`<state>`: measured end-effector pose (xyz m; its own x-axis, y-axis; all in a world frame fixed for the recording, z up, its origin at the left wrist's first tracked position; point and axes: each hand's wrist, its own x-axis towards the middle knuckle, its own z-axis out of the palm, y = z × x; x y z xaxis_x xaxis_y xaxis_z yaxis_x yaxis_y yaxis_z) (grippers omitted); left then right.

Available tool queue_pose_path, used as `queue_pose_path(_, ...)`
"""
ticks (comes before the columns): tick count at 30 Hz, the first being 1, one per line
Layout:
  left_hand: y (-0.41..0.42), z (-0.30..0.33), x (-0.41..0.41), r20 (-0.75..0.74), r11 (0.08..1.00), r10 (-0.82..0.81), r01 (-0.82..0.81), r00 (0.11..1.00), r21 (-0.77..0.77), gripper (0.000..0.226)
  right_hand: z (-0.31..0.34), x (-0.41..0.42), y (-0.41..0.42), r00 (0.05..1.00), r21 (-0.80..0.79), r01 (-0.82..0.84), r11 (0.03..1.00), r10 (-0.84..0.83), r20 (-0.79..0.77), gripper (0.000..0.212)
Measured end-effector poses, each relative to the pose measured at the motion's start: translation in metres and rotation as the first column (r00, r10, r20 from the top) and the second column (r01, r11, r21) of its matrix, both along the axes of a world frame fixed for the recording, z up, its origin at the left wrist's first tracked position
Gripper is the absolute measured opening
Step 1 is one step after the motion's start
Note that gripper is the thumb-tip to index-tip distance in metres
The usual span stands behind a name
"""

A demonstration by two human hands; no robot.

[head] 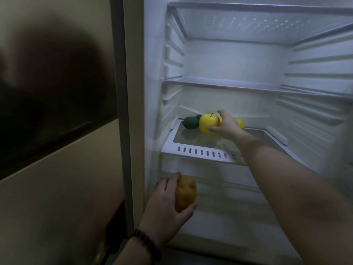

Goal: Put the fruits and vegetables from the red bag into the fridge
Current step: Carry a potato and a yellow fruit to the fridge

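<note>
A person's right hand (226,124) reaches into an open fridge (235,60), thumb and fingers wrapped around a smooth, glossy yellow apple (208,123) with a short dark stem, at the back of the lowest shelf (200,150). The left hand (168,199) is held lower, in front of the cabinet's bottom section, clasping a rough-skinned, oval brown potato (185,195); a band of dark beads (147,243) circles that wrist

Just left of the apple lie two dark green, rounded fruits (191,122), one partly behind the other; their kind cannot be told. To the right, another yellow fruit (239,123) shows past the hand, mostly hidden by it. The shelf is a clear glass pane in a white plastic frame, with a row of narrow slots along its front edge, and the fruit reflects faintly in the glass

Above it sit two more glass shelves, the middle one (219,83) and the top one (257,8). The white side walls are ribbed with moulded rails. The fridge interior is lit pale white, while the room is dim: a beige panel with a dark glossy band (57,115) stands to the left
</note>
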<state>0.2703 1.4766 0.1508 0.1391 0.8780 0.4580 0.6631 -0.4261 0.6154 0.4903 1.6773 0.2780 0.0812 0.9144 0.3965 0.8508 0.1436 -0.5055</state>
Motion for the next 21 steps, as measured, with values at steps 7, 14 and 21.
queue_pose_path(7,-0.019,0.007,-0.009,0.019,0.997,-0.036,0.034,0.999,0.064,0.081,-0.001,0.003,-0.045,1.0,0.021,-0.02,1.0,0.021,-0.013,0.089)
queue_pose_path(14,-0.045,0.012,-0.022,0.049,0.99,-0.101,0.096,0.994,0.099,0.079,-0.013,-0.029,-0.139,0.983,0.152,0.005,0.988,0.023,-0.183,0.074)
queue_pose_path(21,-0.07,-0.005,-0.034,0.017,0.987,-0.128,0.126,0.992,0.097,0.074,-0.099,-0.048,-0.209,0.595,-0.12,0.228,0.966,-0.236,-0.768,0.032)
